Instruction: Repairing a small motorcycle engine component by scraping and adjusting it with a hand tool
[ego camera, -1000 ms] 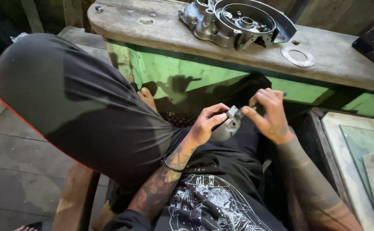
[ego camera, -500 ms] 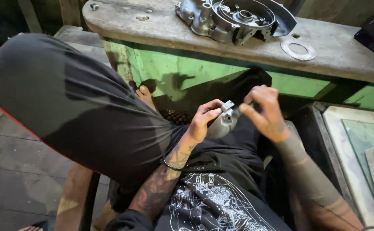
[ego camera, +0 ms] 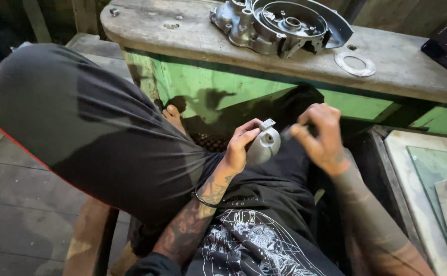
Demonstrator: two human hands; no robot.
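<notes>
Grey metal part (ego camera: 264, 145) in left hand (ego camera: 241, 145), right hand (ego camera: 320, 135) beside

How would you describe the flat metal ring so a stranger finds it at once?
Look at the worn wooden bench top above the green panel. Right of the big grey engine casing lies the flat metal ring, thin, alone and lying flat, unlike the bulky casing.

Tight pocket over the lap

The raised knee (ego camera: 80, 133) walls the left; the green bench front (ego camera: 208, 84) closes the far side, its top crowded by an engine casing (ego camera: 279, 23) and ring gasket (ego camera: 355, 64); stacked panels (ego camera: 428, 168) hem the right.
</notes>
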